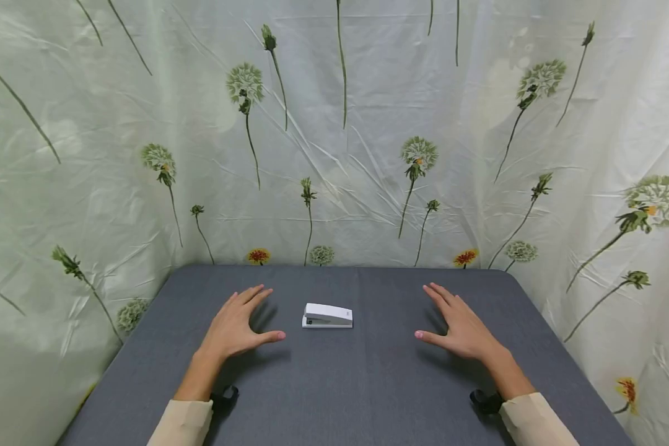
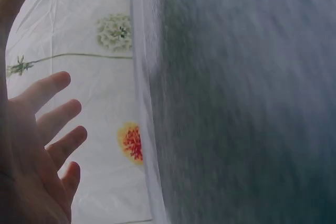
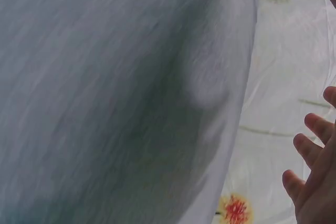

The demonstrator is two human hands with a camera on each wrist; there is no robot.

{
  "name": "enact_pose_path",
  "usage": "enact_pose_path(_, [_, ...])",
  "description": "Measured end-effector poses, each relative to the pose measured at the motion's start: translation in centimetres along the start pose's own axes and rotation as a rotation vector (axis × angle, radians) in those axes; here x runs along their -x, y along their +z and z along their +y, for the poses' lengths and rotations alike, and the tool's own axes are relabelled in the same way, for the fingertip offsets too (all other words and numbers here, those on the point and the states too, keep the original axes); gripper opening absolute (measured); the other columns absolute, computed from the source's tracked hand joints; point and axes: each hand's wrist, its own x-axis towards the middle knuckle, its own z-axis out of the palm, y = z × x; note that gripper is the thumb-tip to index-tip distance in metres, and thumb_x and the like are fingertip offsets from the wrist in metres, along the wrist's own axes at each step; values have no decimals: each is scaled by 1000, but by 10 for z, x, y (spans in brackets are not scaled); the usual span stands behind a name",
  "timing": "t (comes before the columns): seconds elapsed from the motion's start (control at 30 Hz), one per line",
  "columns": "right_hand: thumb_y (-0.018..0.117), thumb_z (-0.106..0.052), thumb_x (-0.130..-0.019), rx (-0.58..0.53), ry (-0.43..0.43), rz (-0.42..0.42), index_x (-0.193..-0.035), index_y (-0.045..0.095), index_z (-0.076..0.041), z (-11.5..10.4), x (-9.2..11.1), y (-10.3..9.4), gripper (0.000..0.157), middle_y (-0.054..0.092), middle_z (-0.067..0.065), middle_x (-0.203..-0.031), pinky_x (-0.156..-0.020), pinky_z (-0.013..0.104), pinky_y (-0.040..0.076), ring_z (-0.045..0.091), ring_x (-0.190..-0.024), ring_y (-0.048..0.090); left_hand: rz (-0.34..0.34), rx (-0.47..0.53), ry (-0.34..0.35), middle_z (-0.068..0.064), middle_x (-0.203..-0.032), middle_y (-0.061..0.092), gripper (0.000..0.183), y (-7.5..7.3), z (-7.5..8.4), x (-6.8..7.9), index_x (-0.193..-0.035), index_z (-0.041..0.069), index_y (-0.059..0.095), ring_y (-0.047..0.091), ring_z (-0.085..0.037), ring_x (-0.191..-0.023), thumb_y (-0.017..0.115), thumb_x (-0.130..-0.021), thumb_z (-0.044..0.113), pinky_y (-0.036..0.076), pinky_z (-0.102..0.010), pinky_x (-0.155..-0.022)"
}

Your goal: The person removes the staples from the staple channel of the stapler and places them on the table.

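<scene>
A white stapler (image 1: 327, 316) rests on its base on the dark grey table (image 1: 334, 390), its long side running left to right, between the person's two hands and nearer to the left one. The left hand (image 1: 235, 327) is held over the table just to the left of the stapler, its grip wide and empty, with the thumb reaching out toward the stapler and the fingers pointing forward. The right hand (image 1: 461, 327) mirrors it on the other side, well apart from the stapler, also wide and empty, its thumb pointing inward. Both hands cast soft shadows on the table. Light beige sleeves (image 1: 183, 422) cover the forearms, and a small black device (image 1: 484, 401) shows by each wrist. Behind the table's far edge hangs a pale, creased curtain (image 1: 345, 161) printed with dandelion heads, green stems and a few orange-red flowers. The left wrist view catches only a bit of the stapler at its top edge.
</scene>
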Motion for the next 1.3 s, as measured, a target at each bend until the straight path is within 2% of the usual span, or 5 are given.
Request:
enact_pose_path(0.37, [69, -67, -88, -47, -42, 23, -162, 35, -21, -35, -27, 19, 94, 35, 9, -166, -113, 67, 35, 38, -149, 40, -9, 91, -12, -6, -159, 48, 111, 12, 16, -12, -154, 23, 51, 50, -36, -142, 76, -65, 85, 43, -64, -108])
enact_pose_path(0.7, [68, -68, -88, -89, -87, -10, -161, 38, -23, -73, -53, 35, 91, 39, 5, -165, -113, 64, 38, 34, -149, 41, -49, 192, -57, -8, -153, 54, 107, 23, 33, -22, -151, 27, 55, 51, -36, -140, 80, -63, 83, 45, -64, -106])
enact_pose_path(0.97, [71, -64, -89, -129, -109, -28, -158, 43, -24, -98, -68, 46, 85, 45, 4, -160, -113, 62, 39, 32, -147, 45, -43, 293, 6, -8, -143, 63, 93, 32, 37, -31, -142, 20, 65, 56, -35, -136, 87, -67, 68, 45, -60, -108])
enact_pose_path(1.13, [71, -62, -90, -152, -118, -40, -157, 46, -26, -114, -77, 56, 80, 51, 2, -156, -112, 60, 41, 31, -143, 50, -51, 342, -1, -6, -135, 69, 83, 41, 39, -35, -135, 19, 70, 61, -32, -131, 89, -68, 65, 47, -57, -108])
enact_pose_path(1.3, [72, -57, -92, -189, -152, -48, -152, 53, -18, -124, -84, 67, 73, 55, 5, -152, -111, 60, 42, 32, -140, 52, -23, 403, -9, -2, -125, 74, 70, 50, 39, -36, -126, 20, 76, 66, -27, -123, 92, -68, 56, 50, -51, -106])
